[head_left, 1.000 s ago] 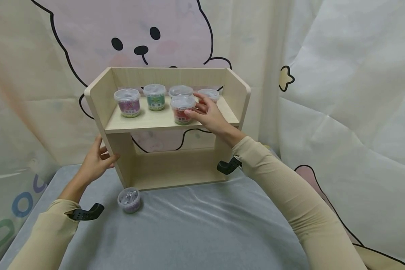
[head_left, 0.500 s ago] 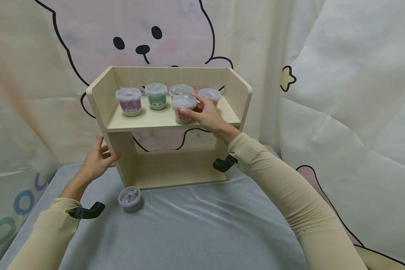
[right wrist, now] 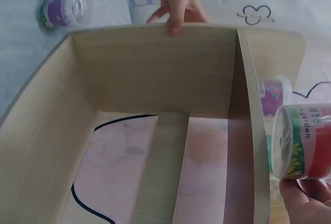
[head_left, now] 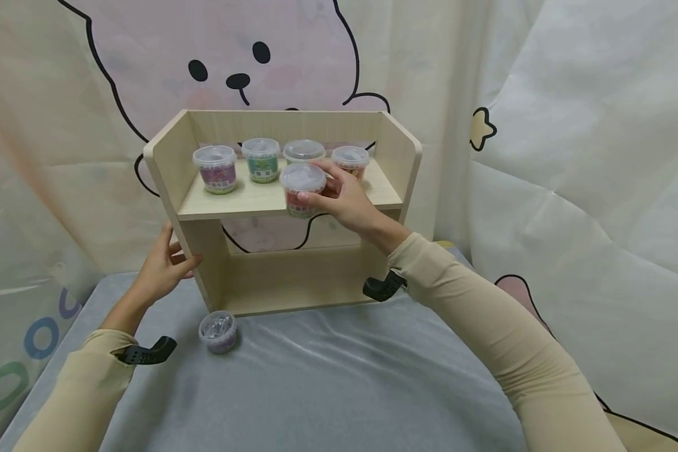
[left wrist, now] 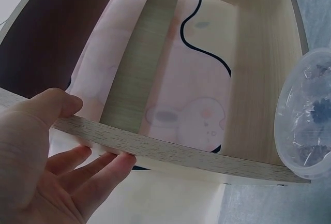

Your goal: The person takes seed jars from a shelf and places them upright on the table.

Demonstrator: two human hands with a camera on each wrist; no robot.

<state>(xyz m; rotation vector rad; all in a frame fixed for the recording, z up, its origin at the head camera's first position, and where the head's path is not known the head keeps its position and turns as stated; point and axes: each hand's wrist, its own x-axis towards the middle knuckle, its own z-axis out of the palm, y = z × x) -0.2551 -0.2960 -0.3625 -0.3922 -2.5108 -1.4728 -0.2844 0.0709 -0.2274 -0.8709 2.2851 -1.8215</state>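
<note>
My right hand holds a clear-lidded plastic tub with a red label, thumb on the near side, at the front edge of the upper shelf. In the right wrist view the red-labelled tub appears past the shelf board, its base showing. My left hand grips the left side panel of the pale wooden two-tier shelf. In the left wrist view the thumb lies inside the side panel and the fingers outside. On the upper tier stand a purple tub, a green tub and others behind the hand.
A purple tub stands on the grey cloth by the shelf's front left corner. The lower tier has an open front. Printed curtains hang behind and at both sides.
My right hand has lifted the red-labelled tub off the upper shelf and drawn it slightly toward me and to the left. The left hand stays on the side panel.
</note>
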